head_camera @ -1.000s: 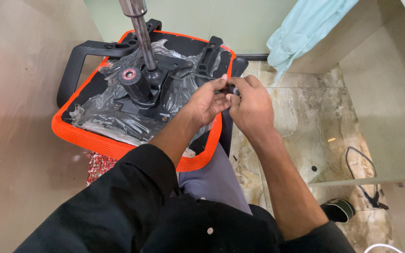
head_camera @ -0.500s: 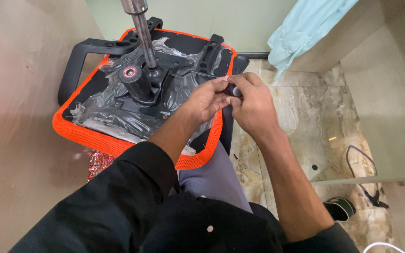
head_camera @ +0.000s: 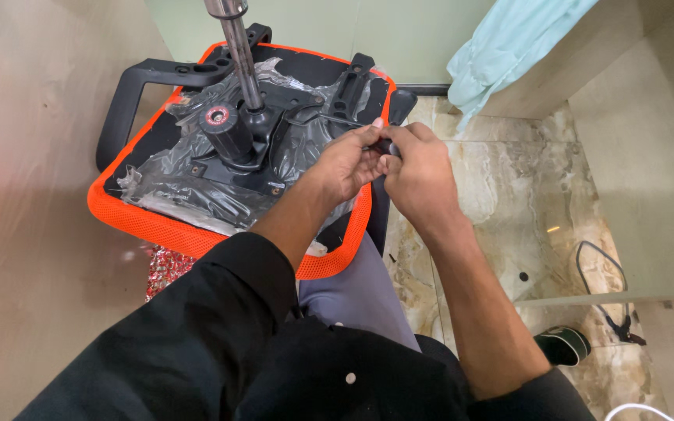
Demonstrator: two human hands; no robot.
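Seen from above, a person in a black long-sleeved top sits with an upturned office chair seat (head_camera: 196, 226) resting against one grey-trousered knee. Both arms reach forward and meet at the seat's right edge. The left hand (head_camera: 345, 164) and right hand (head_camera: 419, 171) touch each other, fingers curled closely around a small dark part (head_camera: 388, 146) at the base of the black armrest bracket (head_camera: 352, 86); what the part is cannot be told, as the fingers hide most of it. Beyond the hands, crumpled clear plastic wrap (head_camera: 196, 171) covers the black underside, framed by orange mesh. A metal gas-lift column (head_camera: 239, 51) rises from the central mechanism. A pale blue cloth (head_camera: 509, 39) hangs farther right above a marbled floor (head_camera: 524, 195). The seat looks only propped, so pressing hard could tip it, and the small part could slip to the floor.
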